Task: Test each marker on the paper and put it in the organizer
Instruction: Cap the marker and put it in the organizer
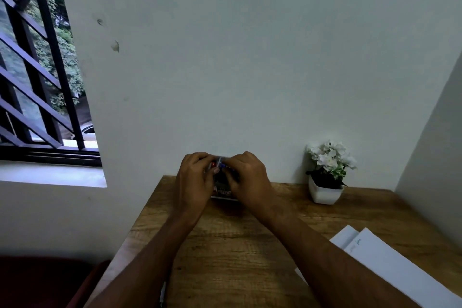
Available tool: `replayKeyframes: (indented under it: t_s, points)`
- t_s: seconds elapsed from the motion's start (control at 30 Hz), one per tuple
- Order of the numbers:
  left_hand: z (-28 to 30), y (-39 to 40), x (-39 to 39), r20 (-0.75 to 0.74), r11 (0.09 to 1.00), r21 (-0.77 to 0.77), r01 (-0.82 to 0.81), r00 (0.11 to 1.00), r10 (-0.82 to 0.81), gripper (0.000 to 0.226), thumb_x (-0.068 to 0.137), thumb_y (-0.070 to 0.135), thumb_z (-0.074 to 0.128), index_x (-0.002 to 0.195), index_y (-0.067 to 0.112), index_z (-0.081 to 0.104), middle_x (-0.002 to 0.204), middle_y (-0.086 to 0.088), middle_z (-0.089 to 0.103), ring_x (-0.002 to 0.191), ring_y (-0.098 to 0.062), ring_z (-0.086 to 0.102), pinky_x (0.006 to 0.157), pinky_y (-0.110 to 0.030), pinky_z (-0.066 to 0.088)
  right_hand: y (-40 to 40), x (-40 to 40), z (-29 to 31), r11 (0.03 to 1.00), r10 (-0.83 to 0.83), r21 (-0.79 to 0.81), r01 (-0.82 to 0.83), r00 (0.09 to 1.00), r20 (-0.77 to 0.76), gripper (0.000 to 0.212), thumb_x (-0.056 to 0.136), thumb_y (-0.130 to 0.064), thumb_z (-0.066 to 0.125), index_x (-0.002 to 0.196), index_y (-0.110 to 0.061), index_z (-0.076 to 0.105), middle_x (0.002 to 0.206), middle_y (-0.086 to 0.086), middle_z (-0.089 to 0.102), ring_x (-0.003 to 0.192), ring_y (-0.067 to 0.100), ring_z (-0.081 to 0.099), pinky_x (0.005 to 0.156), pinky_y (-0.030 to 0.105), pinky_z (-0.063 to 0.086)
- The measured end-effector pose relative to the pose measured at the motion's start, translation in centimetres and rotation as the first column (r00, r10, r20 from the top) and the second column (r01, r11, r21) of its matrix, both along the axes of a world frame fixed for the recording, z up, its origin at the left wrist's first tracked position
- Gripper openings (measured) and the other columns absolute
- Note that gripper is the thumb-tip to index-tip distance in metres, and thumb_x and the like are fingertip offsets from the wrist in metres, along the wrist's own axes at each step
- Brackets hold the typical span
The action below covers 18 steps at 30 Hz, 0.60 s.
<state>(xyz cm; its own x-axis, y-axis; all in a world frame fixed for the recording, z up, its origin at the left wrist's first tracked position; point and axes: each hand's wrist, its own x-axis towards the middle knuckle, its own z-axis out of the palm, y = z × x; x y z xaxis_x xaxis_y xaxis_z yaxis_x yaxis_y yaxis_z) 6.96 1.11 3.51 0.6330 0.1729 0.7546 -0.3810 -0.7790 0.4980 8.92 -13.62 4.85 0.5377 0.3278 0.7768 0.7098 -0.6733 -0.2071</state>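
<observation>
A small dark organizer [223,189] stands on the wooden table against the wall, mostly hidden between my two hands. Marker ends, one red [213,164] and one blue [222,165], stick up from its top. My left hand [192,182] curls round the organizer's left side with fingers at the marker tops. Over the right side, my right hand [246,177] has its fingers bent onto the markers. White paper sheets [390,265] with a few pen marks lie at the right front of the table.
A white pot of white flowers [326,182] stands at the back right of the wooden table [225,252]. A side wall closes the right. A barred window [37,82] is at the left, and a dark red seat [45,282] sits below the table's left edge.
</observation>
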Motion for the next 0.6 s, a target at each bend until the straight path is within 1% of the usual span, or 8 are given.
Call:
replayKeyframes:
  t_s: [0.07, 0.13, 0.2, 0.27, 0.37, 0.43, 0.5, 0.6]
  points:
    - [-0.4, 0.5, -1.1, -0.009, 1.000, -0.003, 0.015, 1.000, -0.015, 0.024, 0.086, 0.012, 0.070, 0.110, 0.012, 0.072, 0.107, 0.001, 0.068, 0.103, -0.013, 0.058, 0.084, -0.020, 0.045, 0.0, -1.5, -0.6, 1.000, 0.010, 0.006, -0.009, 1.000, -0.013, 0.019, 0.088, -0.014, 0.071, 0.106, -0.012, 0.077, 0.099, 0.003, 0.077, 0.089, 0.019, 0.065, 0.080, 0.031, 0.051]
    - [-1.1, 1.2, -2.6, -0.059, 0.997, -0.002, 0.080, 0.995, -0.080, 0.022, 0.085, 0.011, 0.070, 0.107, 0.014, 0.073, 0.103, 0.001, 0.070, 0.097, -0.011, 0.062, 0.083, -0.025, 0.051, 0.2, -3.2, -1.5, 1.000, 0.018, 0.016, -0.017, 0.997, -0.076, 0.020, 0.089, -0.018, 0.071, 0.107, -0.014, 0.078, 0.099, 0.002, 0.077, 0.091, 0.017, 0.065, 0.082, 0.029, 0.052]
    - [-2.0, 2.1, -4.0, -0.169, 0.986, -0.018, 0.164, 0.972, -0.165, 0.022, 0.085, 0.012, 0.071, 0.106, 0.018, 0.073, 0.102, 0.004, 0.072, 0.092, -0.003, 0.063, 0.081, -0.020, 0.052, 0.5, -4.9, -2.4, 0.999, 0.038, 0.030, -0.033, 0.987, -0.159, 0.019, 0.089, -0.017, 0.072, 0.107, -0.015, 0.078, 0.097, 0.000, 0.077, 0.087, 0.010, 0.065, 0.080, 0.026, 0.054]
    - [-2.9, 3.3, -5.5, -0.310, 0.980, -0.019, 0.197, 0.931, -0.193, 0.022, 0.084, 0.013, 0.072, 0.105, 0.022, 0.073, 0.101, 0.008, 0.074, 0.090, 0.004, 0.063, 0.081, -0.018, 0.053, 0.9, -6.4, -3.2, 0.997, 0.068, 0.051, -0.056, 0.962, -0.265, 0.018, 0.090, -0.014, 0.071, 0.106, -0.015, 0.079, 0.096, -0.001, 0.078, 0.080, 0.004, 0.064, 0.078, 0.021, 0.053]
    - [-3.5, 5.1, -7.5, -0.499, 0.990, 0.024, 0.140, 0.860, -0.109, 0.023, 0.084, 0.011, 0.073, 0.104, 0.022, 0.074, 0.104, 0.008, 0.073, 0.088, 0.003, 0.062, 0.076, -0.010, 0.045, 1.9, -8.3, -4.1, 0.998, 0.057, 0.045, -0.040, 0.872, -0.487, 0.021, 0.093, -0.017, 0.070, 0.112, -0.017, 0.077, 0.105, -0.004, 0.078, 0.087, 0.003, 0.067, 0.083, 0.021, 0.057]
    - [-3.6, 6.2, -8.6, -0.580, 0.991, 0.050, 0.128, 0.811, -0.075, 0.023, 0.085, 0.009, 0.071, 0.103, 0.023, 0.074, 0.107, 0.009, 0.072, 0.084, 0.007, 0.058, 0.071, -0.003, 0.037, 2.6, -9.3, -4.6, 0.999, 0.051, 0.034, -0.039, 0.814, -0.579, 0.021, 0.092, -0.018, 0.070, 0.111, -0.017, 0.078, 0.107, -0.004, 0.078, 0.091, 0.003, 0.068, 0.085, 0.021, 0.058]
    - [-3.7, 7.1, -9.4, -0.633, 0.987, 0.091, 0.132, 0.773, -0.045, 0.024, 0.084, 0.008, 0.072, 0.102, 0.024, 0.073, 0.107, 0.010, 0.071, 0.080, 0.010, 0.054, 0.068, -0.002, 0.036, 3.5, -10.3, -5.0, 0.999, 0.042, 0.003, -0.052, 0.763, -0.645, 0.017, 0.091, -0.019, 0.071, 0.106, -0.016, 0.080, 0.103, -0.004, 0.078, 0.089, 0.003, 0.067, 0.079, 0.018, 0.054]
    - [-3.8, 7.9, -10.1, -0.693, 0.982, 0.120, 0.146, 0.720, -0.023, 0.026, 0.081, 0.009, 0.075, 0.103, 0.023, 0.074, 0.106, 0.007, 0.072, 0.080, 0.007, 0.057, 0.072, -0.005, 0.038, 4.9, -11.5, -5.5, 0.999, 0.030, -0.011, -0.053, 0.698, -0.715, 0.013, 0.088, -0.025, 0.074, 0.091, -0.015, 0.082, 0.088, -0.003, 0.078, 0.077, 0.003, 0.066, 0.069, 0.020, 0.051]
